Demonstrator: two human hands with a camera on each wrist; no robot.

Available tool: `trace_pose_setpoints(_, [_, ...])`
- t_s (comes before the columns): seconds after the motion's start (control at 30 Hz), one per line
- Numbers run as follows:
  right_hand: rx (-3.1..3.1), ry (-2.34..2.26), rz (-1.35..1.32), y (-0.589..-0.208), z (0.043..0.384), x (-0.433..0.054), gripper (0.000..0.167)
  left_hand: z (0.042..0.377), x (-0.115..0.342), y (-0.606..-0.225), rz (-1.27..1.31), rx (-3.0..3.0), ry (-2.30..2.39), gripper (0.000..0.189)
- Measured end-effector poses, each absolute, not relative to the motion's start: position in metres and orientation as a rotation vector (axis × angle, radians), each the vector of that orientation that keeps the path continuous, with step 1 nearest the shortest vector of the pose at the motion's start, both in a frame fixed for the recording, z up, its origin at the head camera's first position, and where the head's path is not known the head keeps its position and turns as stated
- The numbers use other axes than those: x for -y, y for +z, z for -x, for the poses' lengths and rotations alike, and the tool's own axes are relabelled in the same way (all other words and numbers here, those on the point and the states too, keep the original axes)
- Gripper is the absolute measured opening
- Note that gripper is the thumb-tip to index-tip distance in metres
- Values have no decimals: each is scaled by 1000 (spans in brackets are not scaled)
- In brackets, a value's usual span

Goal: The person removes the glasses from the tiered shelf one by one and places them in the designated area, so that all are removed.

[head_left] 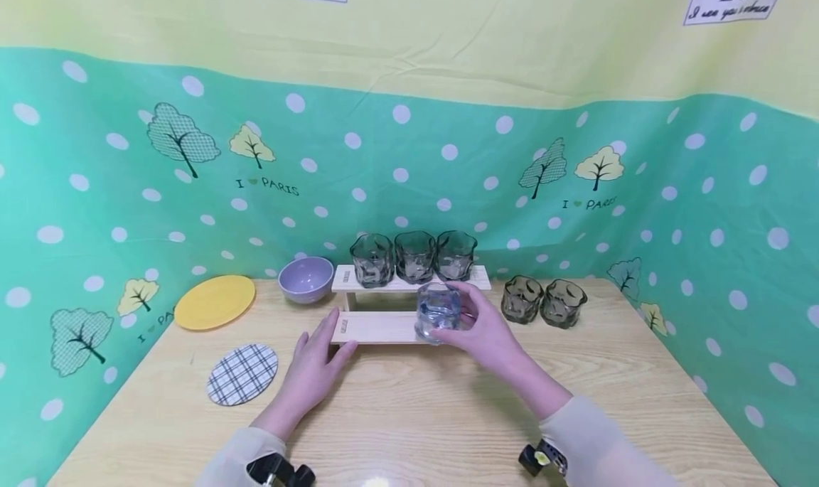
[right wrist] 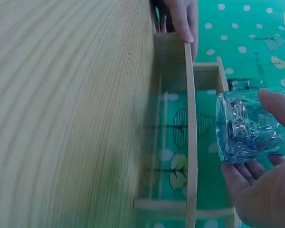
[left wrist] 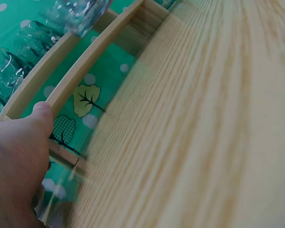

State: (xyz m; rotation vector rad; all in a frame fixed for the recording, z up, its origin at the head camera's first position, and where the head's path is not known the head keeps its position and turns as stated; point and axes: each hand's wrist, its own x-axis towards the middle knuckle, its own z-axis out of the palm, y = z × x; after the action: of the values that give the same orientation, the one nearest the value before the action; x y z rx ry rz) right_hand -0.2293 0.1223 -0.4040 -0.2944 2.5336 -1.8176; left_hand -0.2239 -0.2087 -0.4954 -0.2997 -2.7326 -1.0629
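Note:
My right hand [head_left: 483, 334] holds a clear glass [head_left: 438, 309] over the right part of the lower step of a two-tier wooden rack [head_left: 377, 327]. In the right wrist view the glass [right wrist: 249, 126] sits between thumb and fingers. At the rack's left end, my left hand [head_left: 313, 366] grips the lower board, thumb [left wrist: 42, 114] on its front edge and fingers along its side. The left wrist view hides most of those fingers. Three grey glasses [head_left: 414, 257] stand in a row on the upper step.
Right of the rack, two more grey glasses [head_left: 521, 300] stand on the wooden table [head_left: 409, 416]. To the left are a purple bowl [head_left: 306, 281], a yellow plate [head_left: 215, 303] and a checked oval mat [head_left: 242, 374]. A green dotted cloth [head_left: 358, 138] hangs behind.

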Motion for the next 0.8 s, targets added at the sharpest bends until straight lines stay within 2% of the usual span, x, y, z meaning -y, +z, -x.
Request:
trace_pose_setpoints(0.5, [-2655, -1733, 191, -400, 212, -192, 99, 226, 209, -493, 310, 2734, -1073, 83])
trace_pose_setpoints(0.8, [-2725, -1653, 105, -399, 203, -227, 107, 227, 210, -495, 311, 2729, -1072, 83])
